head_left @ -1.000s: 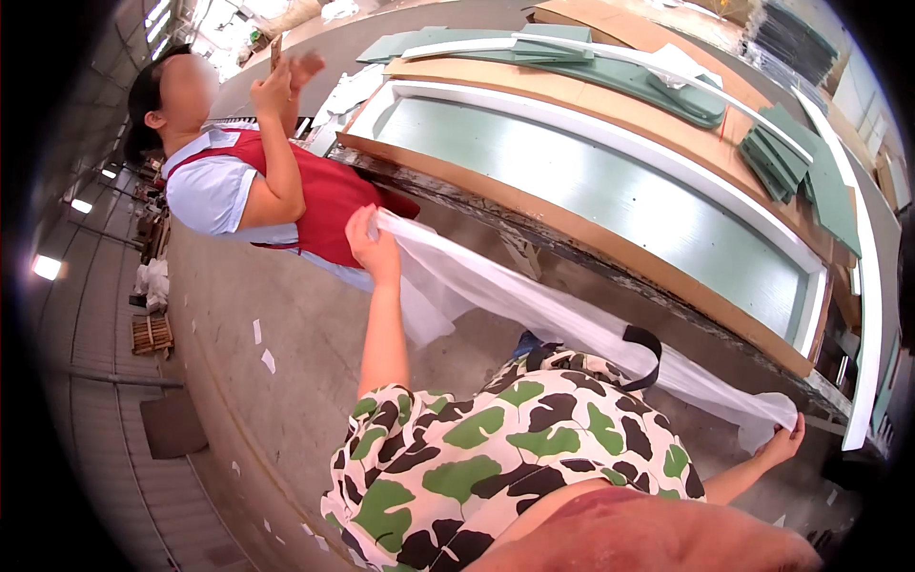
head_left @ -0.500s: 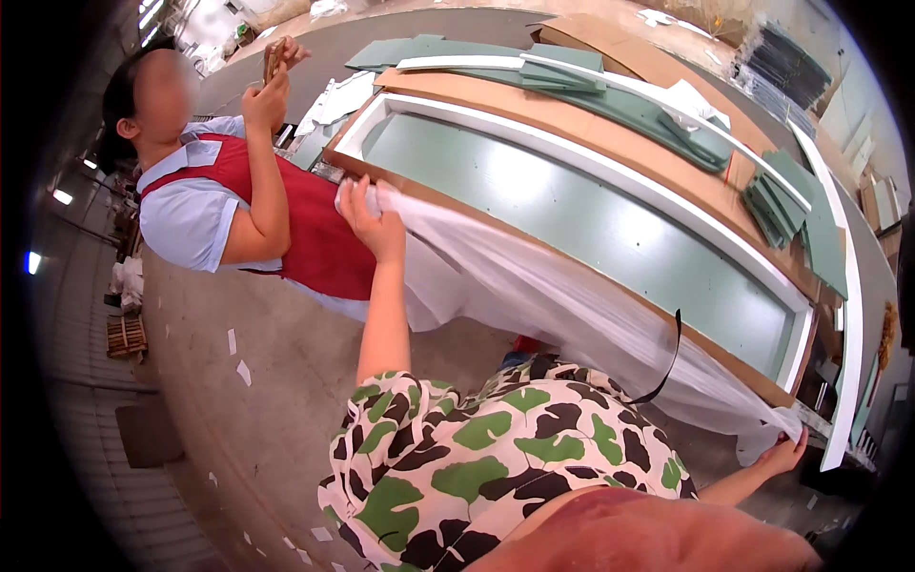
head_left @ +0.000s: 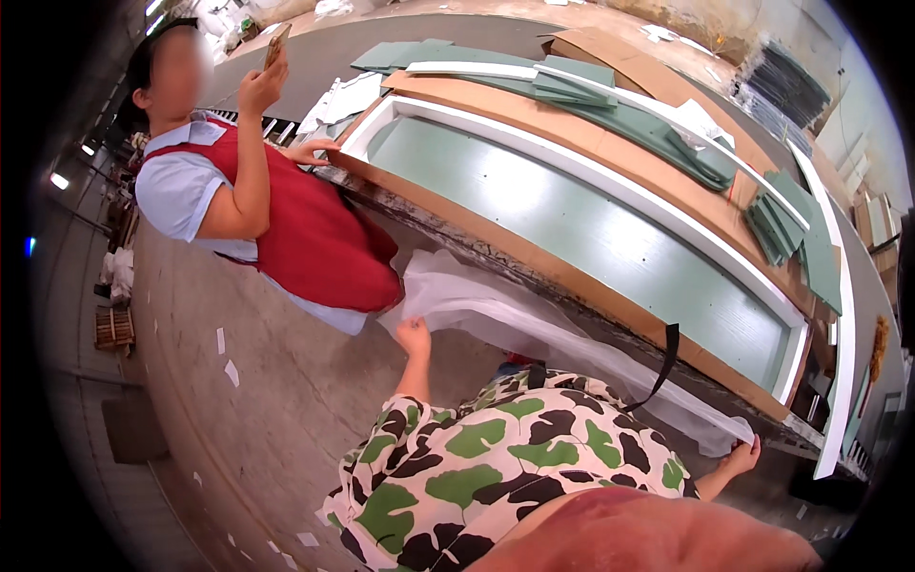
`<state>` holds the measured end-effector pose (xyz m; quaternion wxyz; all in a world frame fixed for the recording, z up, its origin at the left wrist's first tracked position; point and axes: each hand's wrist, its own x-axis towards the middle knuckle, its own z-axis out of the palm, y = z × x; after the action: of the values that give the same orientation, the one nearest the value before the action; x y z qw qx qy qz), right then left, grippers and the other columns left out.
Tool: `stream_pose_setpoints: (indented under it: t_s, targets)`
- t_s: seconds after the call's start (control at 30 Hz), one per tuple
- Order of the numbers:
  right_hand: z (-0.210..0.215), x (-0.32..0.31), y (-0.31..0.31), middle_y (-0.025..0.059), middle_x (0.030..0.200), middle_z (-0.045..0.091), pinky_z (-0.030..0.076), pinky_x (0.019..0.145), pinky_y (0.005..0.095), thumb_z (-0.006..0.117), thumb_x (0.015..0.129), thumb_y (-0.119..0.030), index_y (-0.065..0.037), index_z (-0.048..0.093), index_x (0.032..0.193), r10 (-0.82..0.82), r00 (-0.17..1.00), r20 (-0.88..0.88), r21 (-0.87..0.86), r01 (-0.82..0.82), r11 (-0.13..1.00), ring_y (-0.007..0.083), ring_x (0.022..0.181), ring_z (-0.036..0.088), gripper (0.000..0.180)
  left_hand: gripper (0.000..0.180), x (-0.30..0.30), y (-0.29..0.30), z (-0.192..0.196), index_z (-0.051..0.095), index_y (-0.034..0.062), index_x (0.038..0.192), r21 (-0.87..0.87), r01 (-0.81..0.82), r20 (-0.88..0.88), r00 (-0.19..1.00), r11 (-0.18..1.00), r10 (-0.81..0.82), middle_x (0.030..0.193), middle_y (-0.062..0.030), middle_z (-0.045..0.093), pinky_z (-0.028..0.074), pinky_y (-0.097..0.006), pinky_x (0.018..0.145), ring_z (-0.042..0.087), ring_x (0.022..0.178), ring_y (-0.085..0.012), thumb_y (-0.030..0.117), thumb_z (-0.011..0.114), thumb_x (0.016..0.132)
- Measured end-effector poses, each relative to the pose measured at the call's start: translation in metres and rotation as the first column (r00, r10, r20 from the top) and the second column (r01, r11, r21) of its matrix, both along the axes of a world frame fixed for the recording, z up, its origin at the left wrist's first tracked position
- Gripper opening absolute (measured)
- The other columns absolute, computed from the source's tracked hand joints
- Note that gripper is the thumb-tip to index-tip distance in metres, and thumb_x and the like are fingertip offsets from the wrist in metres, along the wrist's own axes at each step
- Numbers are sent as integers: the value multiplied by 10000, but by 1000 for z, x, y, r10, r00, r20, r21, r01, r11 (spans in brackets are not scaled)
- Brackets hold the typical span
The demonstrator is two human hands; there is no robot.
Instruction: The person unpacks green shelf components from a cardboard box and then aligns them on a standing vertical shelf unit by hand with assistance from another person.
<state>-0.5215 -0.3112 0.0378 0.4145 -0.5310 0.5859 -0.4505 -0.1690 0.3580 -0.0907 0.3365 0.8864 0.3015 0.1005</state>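
Note:
A long translucent white foam sheet [head_left: 534,319] hangs between my two hands, below the near side of the workbench. My left hand [head_left: 414,336] is closed on its left end, by the co-worker's red apron. Its right end is gripped by my right hand [head_left: 744,454], near the bench's right corner. Beyond the sheet, a shallow open cardboard box [head_left: 534,246] lies along the bench. Inside it are a white frame [head_left: 610,184] and a pale green panel [head_left: 534,191] with several small dark holes.
At the left a co-worker in a red apron [head_left: 295,229] holds up a phone [head_left: 277,46], the other hand on the box's corner. Green boards [head_left: 610,114] and white strips [head_left: 831,372] lie on cardboard behind the box. A black strap [head_left: 664,367] curves before my shirt.
Both my hands have come down and toward me, bringing the foam sheet off the box's near edge. The co-worker has lowered one hand from the phone onto the box corner.

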Motion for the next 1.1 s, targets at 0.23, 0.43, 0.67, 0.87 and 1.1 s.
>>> stream_pose_setpoints:
  t_s: [0.23,0.43,0.67,0.87,1.1]
  targets:
    - [-39,-26,-16,49,889,600,391,483,205,546,795,-37,-22,594,1052,44,998,-43,4,-44,999,92,589,498,261,276,-53,-37,4,667,83,916,-19,288,-561,790,957,-249,1034,-189,604,457,-397,847,582,975,-319,261,618,710]
    - [-42,-27,-9,54,780,605,385,466,197,500,794,-3,-9,595,1042,13,1000,-23,96,-11,995,92,568,510,265,379,-77,-45,-16,652,62,896,-48,502,-615,666,864,-422,960,-174,631,461,-393,834,594,938,-324,373,665,679]
    - [-74,-61,-27,52,768,607,384,492,198,504,803,-18,-9,599,1038,51,996,67,105,-58,993,94,580,514,254,417,-116,-58,3,650,70,935,26,633,-680,578,773,-451,988,-171,626,468,-393,838,595,939,-322,317,747,614]
    - [-89,-82,-27,60,804,616,399,474,196,488,796,-11,-12,609,1036,-15,1000,20,153,12,988,99,600,541,270,347,-142,-61,9,656,54,935,60,685,-784,482,726,-391,998,-181,622,482,-384,825,597,955,-302,234,685,640]
    - [-97,-102,-23,59,831,614,401,467,196,525,805,-21,1,592,1032,-16,1000,23,94,14,995,93,595,541,238,422,-145,-70,-8,656,64,944,-6,738,-817,386,674,-429,1018,-168,621,478,-393,829,587,983,-295,297,760,608]
